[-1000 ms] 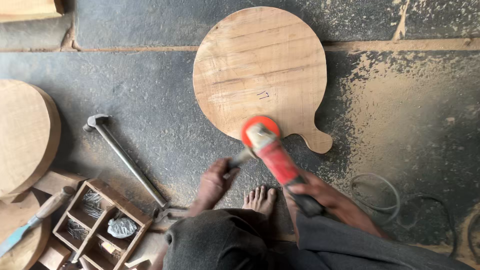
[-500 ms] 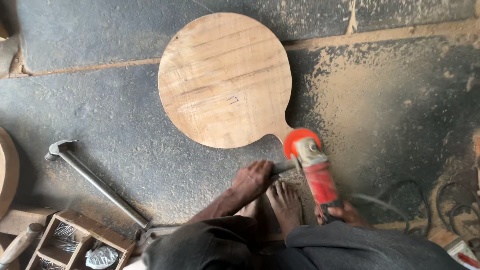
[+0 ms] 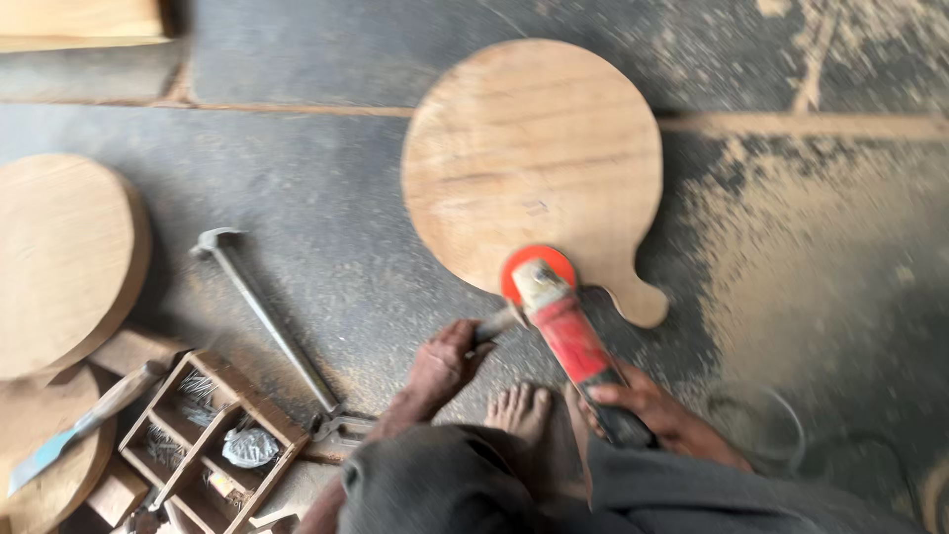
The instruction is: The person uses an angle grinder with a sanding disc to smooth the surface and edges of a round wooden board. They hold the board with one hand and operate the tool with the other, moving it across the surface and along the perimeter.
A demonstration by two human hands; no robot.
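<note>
three round boards point(image 3: 534, 163), one grinder point(image 3: 568, 331) — one hammer point(image 3: 262, 311)

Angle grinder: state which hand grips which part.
The right hand grips the red angle grinder by its rear body; the left hand holds its side handle.

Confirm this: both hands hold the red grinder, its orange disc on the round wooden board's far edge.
Not quite: the head view shows the orange disc on the round wooden board's near edge. The left hand and right hand do hold the red grinder.
</note>
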